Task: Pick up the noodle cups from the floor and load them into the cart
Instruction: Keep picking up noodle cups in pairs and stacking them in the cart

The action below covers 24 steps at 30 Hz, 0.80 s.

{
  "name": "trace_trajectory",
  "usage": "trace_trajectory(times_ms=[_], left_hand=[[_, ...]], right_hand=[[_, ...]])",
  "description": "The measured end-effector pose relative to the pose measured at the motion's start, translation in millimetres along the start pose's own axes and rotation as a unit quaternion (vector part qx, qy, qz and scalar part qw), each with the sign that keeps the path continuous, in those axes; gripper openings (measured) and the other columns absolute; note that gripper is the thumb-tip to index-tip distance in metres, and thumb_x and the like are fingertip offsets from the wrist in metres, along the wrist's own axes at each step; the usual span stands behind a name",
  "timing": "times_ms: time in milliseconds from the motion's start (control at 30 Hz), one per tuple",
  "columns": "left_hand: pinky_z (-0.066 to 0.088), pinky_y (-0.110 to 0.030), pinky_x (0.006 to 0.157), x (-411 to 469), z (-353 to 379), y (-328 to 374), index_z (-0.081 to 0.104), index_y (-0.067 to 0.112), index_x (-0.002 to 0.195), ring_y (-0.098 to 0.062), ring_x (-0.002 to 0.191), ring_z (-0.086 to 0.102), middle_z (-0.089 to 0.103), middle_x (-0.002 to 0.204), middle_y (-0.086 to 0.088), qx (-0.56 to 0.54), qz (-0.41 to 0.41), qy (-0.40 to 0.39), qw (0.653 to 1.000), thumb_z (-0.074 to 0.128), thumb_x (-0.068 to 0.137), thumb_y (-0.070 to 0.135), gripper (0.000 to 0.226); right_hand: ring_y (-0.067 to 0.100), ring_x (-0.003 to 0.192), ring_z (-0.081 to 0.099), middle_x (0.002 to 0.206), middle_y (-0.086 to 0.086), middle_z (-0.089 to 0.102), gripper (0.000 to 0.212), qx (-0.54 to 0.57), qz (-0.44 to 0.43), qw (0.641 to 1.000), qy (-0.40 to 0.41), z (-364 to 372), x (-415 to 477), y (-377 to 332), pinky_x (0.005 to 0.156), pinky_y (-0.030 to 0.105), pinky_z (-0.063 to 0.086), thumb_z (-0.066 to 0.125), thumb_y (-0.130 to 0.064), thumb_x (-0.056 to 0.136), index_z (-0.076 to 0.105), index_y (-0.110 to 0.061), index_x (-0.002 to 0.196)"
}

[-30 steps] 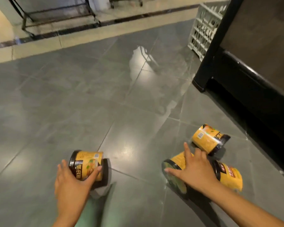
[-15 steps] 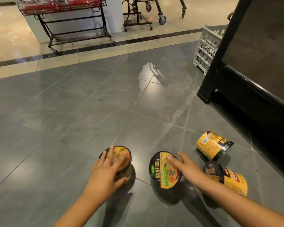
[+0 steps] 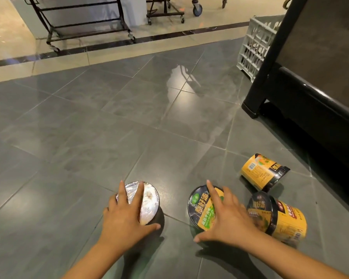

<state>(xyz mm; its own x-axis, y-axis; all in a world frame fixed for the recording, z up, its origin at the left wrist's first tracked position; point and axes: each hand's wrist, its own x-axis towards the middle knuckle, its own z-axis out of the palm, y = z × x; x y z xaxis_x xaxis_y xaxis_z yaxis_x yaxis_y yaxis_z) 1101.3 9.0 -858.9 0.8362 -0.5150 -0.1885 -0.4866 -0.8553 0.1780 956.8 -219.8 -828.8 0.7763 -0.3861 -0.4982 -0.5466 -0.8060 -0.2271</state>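
Several yellow-and-black noodle cups are on the grey tiled floor. My left hand (image 3: 127, 216) grips one cup (image 3: 149, 198) from above, fingers over its shiny lid and thumb round its near side. My right hand (image 3: 228, 218) grips a second cup (image 3: 199, 206) the same way, its black-and-yellow lid facing up. Right of that hand a third cup (image 3: 286, 218) lies on its side. A fourth cup (image 3: 264, 170) lies on its side farther back, near the black fixture.
A black shelf unit or cart frame (image 3: 302, 93) stands at the right. A white plastic crate (image 3: 256, 45) sits behind it. Wheeled metal racks (image 3: 85, 27) stand at the back on the beige floor. Grey floor tiles (image 3: 109, 127) stretch ahead and left.
Both cups were tipped upright from lying on their sides. My hands now sit on top of their lids. The camera view has lifted, showing more of the racks at the back.
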Motion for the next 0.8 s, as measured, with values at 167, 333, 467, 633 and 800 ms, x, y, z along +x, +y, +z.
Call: trace_trajectory(times_ms=[167, 333, 467, 633, 800], left_hand=[[0.043, -0.046, 0.090, 9, -13, 0, 0.040, 0.039, 0.139, -0.039, 0.101, 0.048, 0.039, 0.136, -0.013, -0.070, -0.001, 0.091, 0.993, 0.057, 0.049, 0.073, 0.098], [0.037, -0.049, 0.096, 37, -63, 10, 0.047, 0.031, 0.140, -0.044, 0.107, 0.045, 0.036, 0.136, -0.019, -0.091, -0.023, 0.201, 0.975, 0.052, 0.051, 0.073, 0.099], [0.035, -0.045, 0.097, 45, -79, 15, 0.044, 0.034, 0.141, -0.040, 0.108, 0.044, 0.035, 0.138, -0.018, -0.104, -0.023, 0.228, 0.968, 0.065, 0.053, 0.067, 0.097], [0.032, -0.038, 0.102, 8, -83, 20, 0.045, 0.030, 0.142, -0.036, 0.115, 0.041, 0.036, 0.139, -0.020, -0.130, -0.039, 0.169, 0.976, 0.063, 0.054, 0.069, 0.098], [0.044, -0.049, 0.095, -61, -72, 21, 0.053, 0.025, 0.137, -0.041, 0.106, 0.050, 0.041, 0.135, -0.022, -0.154, -0.039, 0.070, 0.985, 0.070, 0.050, 0.064, 0.097]], right_hand=[[0.018, 0.132, 0.023, 0.138, -0.002, 0.017, 0.117, 0.078, -0.043, 0.991, 0.096, 0, 14, -5, 0.108, 0.031, 0.029, 0.066, -0.076, 0.059, -0.004, -0.047, 0.149], [0.021, 0.131, 0.023, 0.135, -0.003, 0.021, 0.118, 0.065, -0.077, 0.983, 0.151, -36, 43, -19, 0.108, 0.035, 0.030, 0.068, -0.074, 0.054, 0.004, -0.046, 0.150], [0.021, 0.130, 0.024, 0.137, 0.001, 0.025, 0.119, 0.085, -0.088, 0.974, 0.189, -60, 51, -35, 0.107, 0.036, 0.030, 0.067, -0.074, 0.051, 0.010, -0.045, 0.150], [0.017, 0.121, 0.027, 0.133, 0.001, 0.031, 0.118, 0.120, -0.054, 0.979, 0.154, -53, 17, -40, 0.097, 0.027, 0.024, 0.057, -0.078, 0.044, 0.015, -0.044, 0.149], [0.032, 0.111, 0.042, 0.127, 0.011, 0.041, 0.115, 0.129, -0.010, 0.982, 0.135, -11, -39, -47, 0.089, 0.031, 0.029, 0.058, -0.079, 0.044, 0.031, -0.035, 0.147]])
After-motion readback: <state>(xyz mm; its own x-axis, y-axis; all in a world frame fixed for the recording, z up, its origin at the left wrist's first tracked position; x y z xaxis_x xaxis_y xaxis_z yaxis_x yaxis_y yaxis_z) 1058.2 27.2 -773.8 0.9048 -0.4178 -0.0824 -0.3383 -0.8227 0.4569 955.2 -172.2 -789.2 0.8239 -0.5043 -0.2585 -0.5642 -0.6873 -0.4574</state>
